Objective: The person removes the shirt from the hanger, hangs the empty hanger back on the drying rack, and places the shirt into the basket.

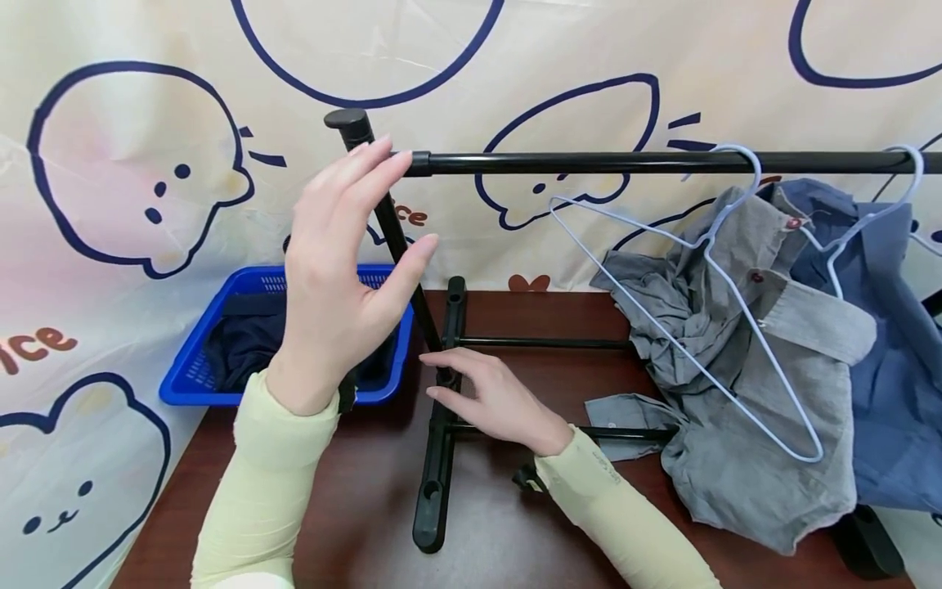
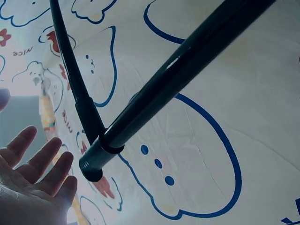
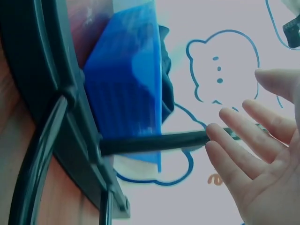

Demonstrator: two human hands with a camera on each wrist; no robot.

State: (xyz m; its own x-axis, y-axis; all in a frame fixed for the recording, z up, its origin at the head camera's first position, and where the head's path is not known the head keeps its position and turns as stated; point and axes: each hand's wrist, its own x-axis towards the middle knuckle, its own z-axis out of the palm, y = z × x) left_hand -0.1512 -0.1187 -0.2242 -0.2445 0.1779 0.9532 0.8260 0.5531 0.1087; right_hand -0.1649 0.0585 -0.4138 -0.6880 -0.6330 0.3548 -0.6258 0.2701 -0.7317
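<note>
A black garment rack stands on the table, its top bar running to the right from an upright post. My left hand is raised beside the top of that post, fingers extended and thumb spread, holding nothing. In the left wrist view the fingers show straight, near the post's capped end. Lower down, my right hand is beside the post's foot, above the black base bar. Its fingers are relaxed and apart in the right wrist view, with nothing in the palm.
Two light blue hangers, one in front and one behind, hook over the bar. A grey shirt and a blue shirt hang there. Behind the left hand, a blue basket holds dark cloth. A patterned sheet forms the backdrop.
</note>
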